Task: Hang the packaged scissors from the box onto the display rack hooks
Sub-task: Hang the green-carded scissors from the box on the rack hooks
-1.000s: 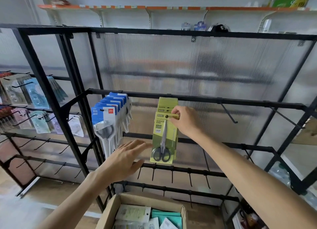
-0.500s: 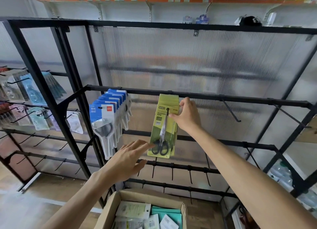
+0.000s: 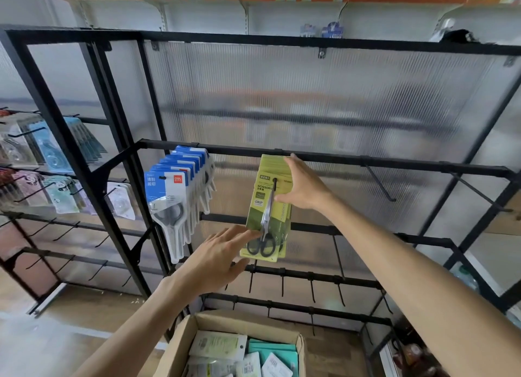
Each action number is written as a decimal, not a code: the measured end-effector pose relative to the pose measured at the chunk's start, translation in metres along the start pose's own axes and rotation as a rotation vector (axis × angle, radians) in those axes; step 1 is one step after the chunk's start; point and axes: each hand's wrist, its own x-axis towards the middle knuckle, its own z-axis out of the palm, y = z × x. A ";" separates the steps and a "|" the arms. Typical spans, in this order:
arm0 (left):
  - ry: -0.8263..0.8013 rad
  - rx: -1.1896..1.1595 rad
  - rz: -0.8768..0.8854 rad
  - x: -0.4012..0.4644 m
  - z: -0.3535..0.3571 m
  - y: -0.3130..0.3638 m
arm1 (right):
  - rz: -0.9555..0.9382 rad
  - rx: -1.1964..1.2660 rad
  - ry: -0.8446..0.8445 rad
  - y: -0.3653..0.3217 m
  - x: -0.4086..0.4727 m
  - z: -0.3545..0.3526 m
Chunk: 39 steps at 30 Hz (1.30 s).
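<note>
A stack of green packaged scissors (image 3: 258, 196) hangs on a black hook (image 3: 274, 182) of the display rack's middle bar (image 3: 394, 163). The front pack shows black-handled scissors. My right hand (image 3: 304, 187) grips the stack's upper right edge, thumb on the front and fingers reaching up to the bar. Fingers spread, my left hand (image 3: 217, 259) touches the front pack's lower left corner with its fingertips. At the bottom of the view, the cardboard box (image 3: 180, 345) stands open with several more packs inside.
Blue-and-white scissors packs (image 3: 169, 184) fill the hook to the left. Two bare hooks (image 3: 379, 183) (image 3: 476, 191) stick out to the right, and a row of short hooks (image 3: 282, 285) runs below. A neighbouring rack (image 3: 42, 156) at far left holds other packaged goods.
The green pack slid back along the hook onto the stack. My right hand went from pinching its top to holding its right edge. My left hand rose to touch the pack's bottom.
</note>
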 end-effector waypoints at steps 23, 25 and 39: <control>0.025 -0.056 0.045 0.004 0.005 0.006 | -0.083 -0.239 -0.029 -0.009 -0.021 0.010; 0.019 -0.058 0.050 0.000 0.007 0.004 | -0.062 -0.229 0.047 -0.011 -0.031 0.019; -0.032 -0.131 -0.045 -0.058 0.027 -0.022 | -0.204 -0.162 0.109 -0.016 -0.143 0.085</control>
